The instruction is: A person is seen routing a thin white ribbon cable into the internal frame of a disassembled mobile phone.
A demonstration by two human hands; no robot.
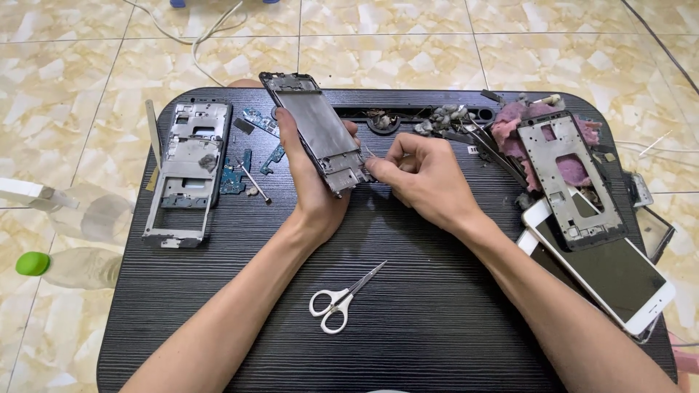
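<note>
- A phone frame (pixel 318 132) is held just above the middle of the picture, over a black tray table (pixel 408 320); the left hand (pixel 309 182) is wrapped around its lower half from the left, fingers closed on its edges.
- The frame's long axis is seen to run on a slant — from its top end at the upper left, near the table's far edge, down to its bottom end at the lower right.
- The bottom end is pointed toward the right hand (pixel 422 178), which lies immediately to its right, so this hand is the nearer one to that end.
- The right hand is pinched narrow, thumb and fingertips drawn together at the frame's lower corner; something thin and pale seems to be gripped there, though what it is cannot be told.
- Scissors (pixel 342 297) are left lower down — well apart from both hands.
- A second metal frame (pixel 186 175) is laid at the left, a white phone (pixel 608 273) at the right.
</note>
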